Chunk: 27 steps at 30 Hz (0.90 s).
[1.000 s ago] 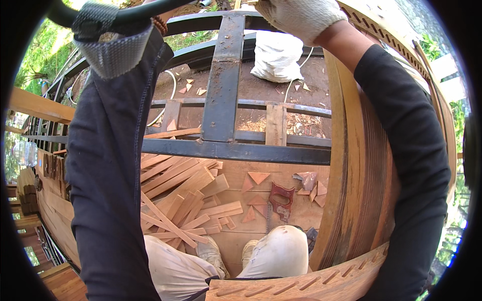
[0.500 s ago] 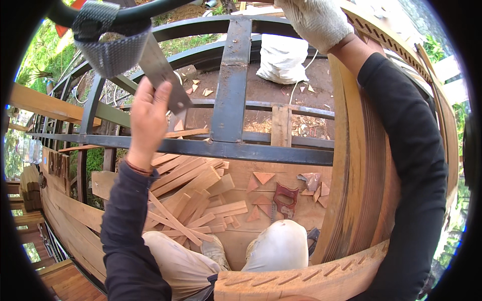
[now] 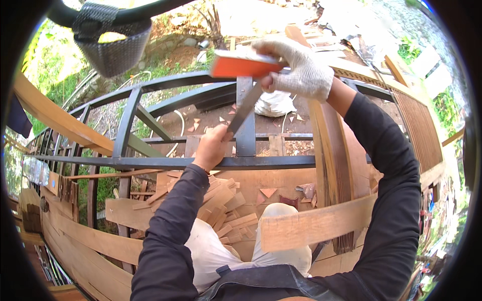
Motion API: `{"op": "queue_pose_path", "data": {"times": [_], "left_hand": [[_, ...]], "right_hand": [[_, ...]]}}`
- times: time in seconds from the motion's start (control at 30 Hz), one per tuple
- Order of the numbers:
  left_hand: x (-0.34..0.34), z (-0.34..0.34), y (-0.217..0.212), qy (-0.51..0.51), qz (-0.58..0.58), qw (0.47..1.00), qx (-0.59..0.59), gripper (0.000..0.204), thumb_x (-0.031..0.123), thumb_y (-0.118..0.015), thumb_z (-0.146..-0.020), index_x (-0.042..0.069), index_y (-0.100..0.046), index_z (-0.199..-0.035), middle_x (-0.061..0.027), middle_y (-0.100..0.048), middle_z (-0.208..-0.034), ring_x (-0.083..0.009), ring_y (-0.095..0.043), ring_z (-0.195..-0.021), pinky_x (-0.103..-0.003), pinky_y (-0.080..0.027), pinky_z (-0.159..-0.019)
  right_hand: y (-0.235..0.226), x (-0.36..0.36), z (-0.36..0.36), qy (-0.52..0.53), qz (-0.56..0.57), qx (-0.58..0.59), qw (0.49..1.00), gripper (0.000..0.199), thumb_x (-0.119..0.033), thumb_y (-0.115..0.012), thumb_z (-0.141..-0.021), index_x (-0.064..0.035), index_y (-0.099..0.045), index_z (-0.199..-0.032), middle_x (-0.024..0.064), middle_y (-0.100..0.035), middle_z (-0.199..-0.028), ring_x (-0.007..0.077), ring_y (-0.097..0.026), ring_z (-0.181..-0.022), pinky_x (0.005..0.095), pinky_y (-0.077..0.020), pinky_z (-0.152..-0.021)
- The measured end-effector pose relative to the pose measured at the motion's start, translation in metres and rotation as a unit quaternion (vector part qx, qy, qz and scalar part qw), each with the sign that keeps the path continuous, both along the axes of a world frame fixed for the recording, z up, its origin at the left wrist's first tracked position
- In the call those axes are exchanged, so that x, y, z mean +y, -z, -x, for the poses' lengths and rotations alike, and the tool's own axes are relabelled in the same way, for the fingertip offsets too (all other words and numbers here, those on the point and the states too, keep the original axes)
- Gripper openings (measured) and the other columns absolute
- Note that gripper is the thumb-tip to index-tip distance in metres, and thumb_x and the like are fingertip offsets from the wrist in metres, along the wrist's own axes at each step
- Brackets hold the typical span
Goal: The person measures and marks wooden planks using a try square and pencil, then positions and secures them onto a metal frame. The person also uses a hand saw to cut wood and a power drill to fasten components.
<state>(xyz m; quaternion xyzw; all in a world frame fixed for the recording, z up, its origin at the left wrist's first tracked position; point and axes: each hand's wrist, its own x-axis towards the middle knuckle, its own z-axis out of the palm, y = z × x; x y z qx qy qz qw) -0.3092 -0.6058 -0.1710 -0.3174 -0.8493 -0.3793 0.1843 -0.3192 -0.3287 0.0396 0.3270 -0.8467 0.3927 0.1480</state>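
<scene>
A try square [image 3: 244, 109] with a flat orange stock and a steel blade is raised over the black metal frame [image 3: 201, 163]. My bare left hand [image 3: 213, 145] pinches the blade's lower end. My right hand [image 3: 296, 70], in a whitish knit glove, is closed round the inner end of the orange stock. Under my right forearm, a short wooden board [image 3: 316, 223] stretches across in front of my right knee. Long wooden planks [image 3: 334, 155] stand beyond it. Partly behind my knee, a reddish saw handle [image 3: 288, 201] shows on the floor.
Loose wood offcuts [image 3: 221, 200] are heaped left of my knees. A grey mesh pouch [image 3: 114, 47] hangs from a black bar at the upper left. A white sack [image 3: 275, 104] lies beyond the frame. A slatted wooden panel [image 3: 416, 128] rises at the right.
My left hand has moved right, carrying the square's blade. My right hand now grips the orange stock. The view has shifted, and the wooden board now shows its flat face instead of its slotted edge.
</scene>
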Motion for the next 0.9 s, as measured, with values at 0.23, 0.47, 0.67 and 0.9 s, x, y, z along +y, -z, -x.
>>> {"op": "queue_pose_path", "data": {"times": [0.23, 0.47, 0.67, 0.9], "left_hand": [[0.014, 0.004, -0.007, 0.009, -0.116, 0.993, 0.013, 0.032, 0.019, -0.072, -0.094, 0.004, -0.060, -0.120, -0.0161, -0.070, -0.099, -0.0344, -0.070, -0.092, -0.044, -0.054, -0.085], [0.012, -0.012, -0.016, -0.011, 0.027, 0.998, -0.058, 0.021, 0.022, -0.066, -0.098, 0.002, -0.070, -0.104, -0.0168, -0.072, -0.094, -0.0331, -0.070, -0.086, -0.044, -0.054, -0.078], [-0.003, 0.012, 0.011, 0.029, 0.125, 0.991, -0.032, 0.022, 0.024, -0.062, -0.101, 0.004, -0.069, -0.096, -0.0144, -0.070, -0.076, -0.0343, -0.068, -0.069, -0.044, -0.052, -0.066], [0.007, 0.016, 0.016, 0.046, 0.174, 0.983, -0.026, 0.033, 0.029, -0.054, -0.105, -0.001, -0.066, -0.096, -0.0225, -0.068, -0.077, -0.0398, -0.067, -0.068, -0.047, -0.049, -0.058]], "right_hand": [[-0.067, 0.014, -0.128, 0.093, -0.227, 0.058, 0.968, 0.012, -0.008, -0.076, -0.087, -0.0030, -0.070, -0.096, 0.0124, -0.069, -0.088, 0.0276, -0.068, -0.077, 0.0365, -0.0531, -0.070], [-0.091, 0.120, -0.424, 0.438, 0.387, 0.211, 0.784, 0.021, -0.008, -0.068, -0.093, -0.0046, -0.066, -0.114, 0.0051, -0.070, -0.108, 0.0170, -0.067, -0.095, 0.0315, -0.0573, -0.076], [0.070, 0.104, -0.651, 0.577, 0.573, 0.386, 0.435, 0.029, -0.027, -0.068, -0.099, -0.0072, -0.059, -0.118, 0.0054, -0.064, -0.111, 0.0189, -0.066, -0.101, 0.0336, -0.0591, -0.085], [0.370, 0.041, -0.643, 0.698, 0.690, 0.094, 0.166, 0.026, -0.035, -0.066, -0.095, -0.0096, -0.064, -0.098, 0.0049, -0.063, -0.086, 0.0190, -0.062, -0.075, 0.0368, -0.0522, -0.066]]}}
